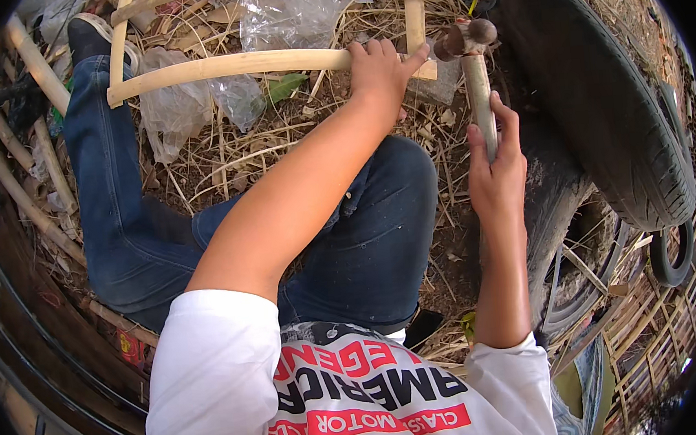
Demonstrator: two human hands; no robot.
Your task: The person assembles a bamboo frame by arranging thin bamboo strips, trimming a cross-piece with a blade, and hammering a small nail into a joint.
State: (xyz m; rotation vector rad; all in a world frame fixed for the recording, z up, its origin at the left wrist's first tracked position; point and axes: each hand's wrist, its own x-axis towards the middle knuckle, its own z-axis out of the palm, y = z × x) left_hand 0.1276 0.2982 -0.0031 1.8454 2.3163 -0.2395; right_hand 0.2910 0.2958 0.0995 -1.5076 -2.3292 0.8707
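My left hand (379, 76) is closed round the near right corner of a pale bamboo frame (230, 67), its thumb reaching toward the corner's end. The frame lies over the littered ground, made of long curved strips joined by short crosspieces. In my right hand (497, 165) is a ball-peen hammer (478, 84), gripped by its light handle with the rusty head pointing away from me. The hammer head is just right of the frame's corner, apart from it by a small gap. Under that corner sits a grey block (438, 88), partly hidden by my hand.
A black tyre (600, 99) leans close on the right, with a smaller rubber ring (672, 257) beyond it. Clear plastic sheets (287, 18) and dry straw cover the ground. Bamboo poles (23, 186) lie at the left. A bamboo lattice (668, 331) is at the lower right.
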